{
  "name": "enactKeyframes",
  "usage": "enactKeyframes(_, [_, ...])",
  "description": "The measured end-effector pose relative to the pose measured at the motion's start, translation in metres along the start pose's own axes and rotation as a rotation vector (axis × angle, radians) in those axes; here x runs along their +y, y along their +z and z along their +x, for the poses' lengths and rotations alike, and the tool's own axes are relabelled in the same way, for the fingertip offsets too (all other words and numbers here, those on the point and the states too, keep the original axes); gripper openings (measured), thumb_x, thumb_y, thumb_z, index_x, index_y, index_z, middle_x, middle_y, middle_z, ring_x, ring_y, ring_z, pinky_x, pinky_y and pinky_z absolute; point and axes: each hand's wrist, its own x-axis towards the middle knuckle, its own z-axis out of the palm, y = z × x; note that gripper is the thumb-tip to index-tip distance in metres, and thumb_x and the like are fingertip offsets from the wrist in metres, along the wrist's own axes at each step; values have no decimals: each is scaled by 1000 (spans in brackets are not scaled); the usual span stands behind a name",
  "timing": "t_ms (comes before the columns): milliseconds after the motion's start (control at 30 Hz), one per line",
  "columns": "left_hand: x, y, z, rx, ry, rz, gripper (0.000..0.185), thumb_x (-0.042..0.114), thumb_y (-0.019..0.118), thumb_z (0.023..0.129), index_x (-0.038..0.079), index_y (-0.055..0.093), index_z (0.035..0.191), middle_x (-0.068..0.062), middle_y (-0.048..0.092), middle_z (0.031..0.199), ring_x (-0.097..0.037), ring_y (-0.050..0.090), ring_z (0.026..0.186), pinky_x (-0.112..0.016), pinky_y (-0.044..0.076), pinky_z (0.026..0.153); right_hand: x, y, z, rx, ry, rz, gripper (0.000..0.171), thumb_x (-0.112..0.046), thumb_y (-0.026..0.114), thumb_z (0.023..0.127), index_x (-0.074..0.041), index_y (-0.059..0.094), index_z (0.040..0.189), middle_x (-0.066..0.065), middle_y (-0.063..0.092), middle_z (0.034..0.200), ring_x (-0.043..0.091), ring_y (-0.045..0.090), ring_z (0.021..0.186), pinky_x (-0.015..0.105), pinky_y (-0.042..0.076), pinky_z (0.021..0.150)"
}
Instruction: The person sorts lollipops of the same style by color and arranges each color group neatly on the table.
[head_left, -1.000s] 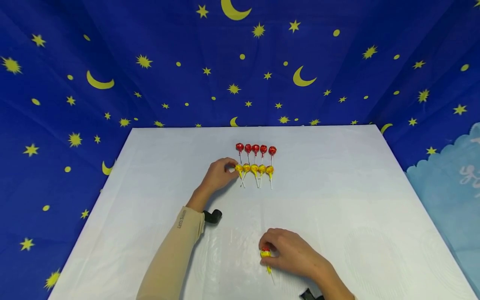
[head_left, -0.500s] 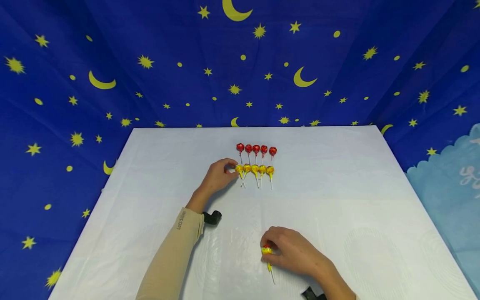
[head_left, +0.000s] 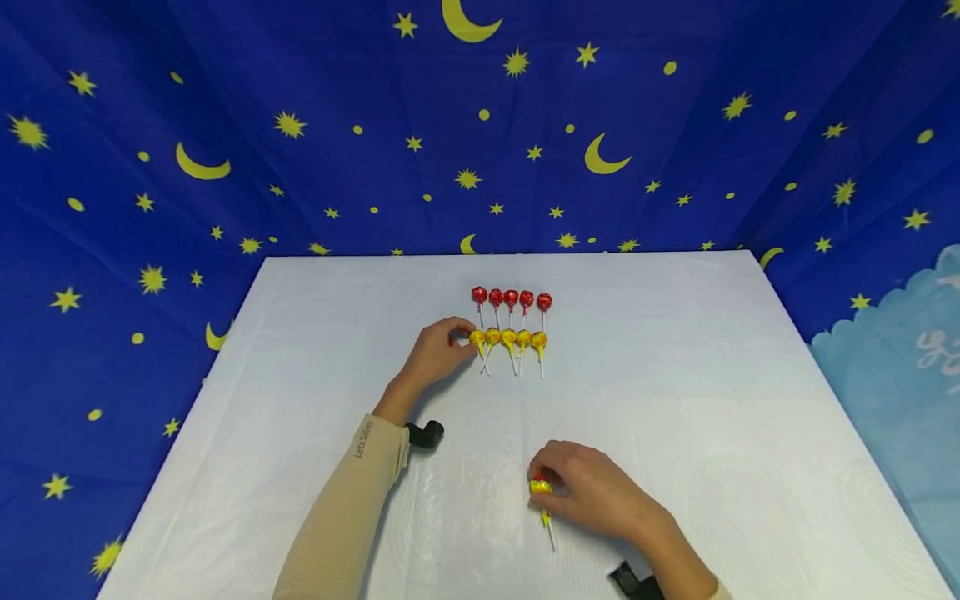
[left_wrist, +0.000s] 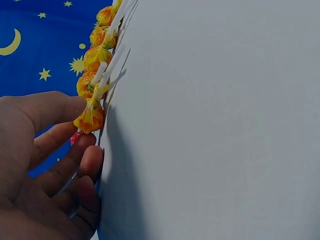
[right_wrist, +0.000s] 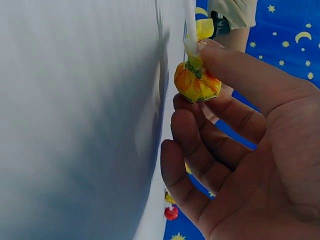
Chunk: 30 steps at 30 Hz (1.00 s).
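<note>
Change vs. a sec ago: right hand (head_left: 592, 496), lower centre of the head view, has slid a bit up-frame and slightly right, taking its yellow lollipop (head_left: 540, 487) along. The candy head is now higher in the frame, with the white stick trailing down toward the bottom edge. Right wrist view shows the grip: thumb and curled fingers (right_wrist: 200, 135) pinch the wrapped head (right_wrist: 196, 82), the stick pointing away along the cloth. My read: that lolly is being carried toward the rows further up, not there yet, well apart from them.

Left hand (head_left: 438, 350), mid-frame, hasn't moved. It sits at the left end of the yellow row (head_left: 508, 338), with the thumb and forefinger tips at the first yellow lolly (left_wrist: 90, 118). Fingers are loosely curled; left wrist view shows touch, but whether it's a real pinch I can't tell. Yellow row has five, sticks pointing down-frame. Red row (head_left: 512, 297), also five, sits just above it and is untouched.

Surface: pale white-ish table cover (head_left: 675, 400), a little glossy and wrinkled in the lower half. A tan sleeve (head_left: 345, 500) is at lower left, with a black strap (head_left: 425, 433) at that wrist and another black strap (head_left: 633, 581) at the bottom edge by the right wrist.

Room: dark blue backdrop (head_left: 300, 167) with yellow stars and moons fills the top and both sides. A light blue scalloped cloth (head_left: 892, 367) is at the right edge.
</note>
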Motion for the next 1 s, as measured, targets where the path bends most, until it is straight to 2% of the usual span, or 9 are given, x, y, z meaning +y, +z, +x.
enactKeyframes(233, [1,0,2,4,0,17,26,20,71,87,13,67,111,-1,65,100,-18,55,78,-33,46,71,4,-6,3,-4,45,-23,24,-40,76,81,-28,62,96,-20,54,88,2,52,79,26,45,72])
enactKeyframes(700, [-4,3,4,42,1,36,21,19,72,87,15,69,107,1,66,95,-16,55,76,-32,45,70,27,-28,17,180,63,3,24,-27,80,79,-25,65,97,-18,58,89,5,55,77,26,47,70])
enactKeyframes(1000, [-6,6,5,48,7,41,20,20,72,87,16,69,106,3,66,94,-15,55,76,-31,45,69,50,-49,29,219,115,-52,23,-27,80,80,-22,66,97,-14,58,89,9,55,76,29,46,67])
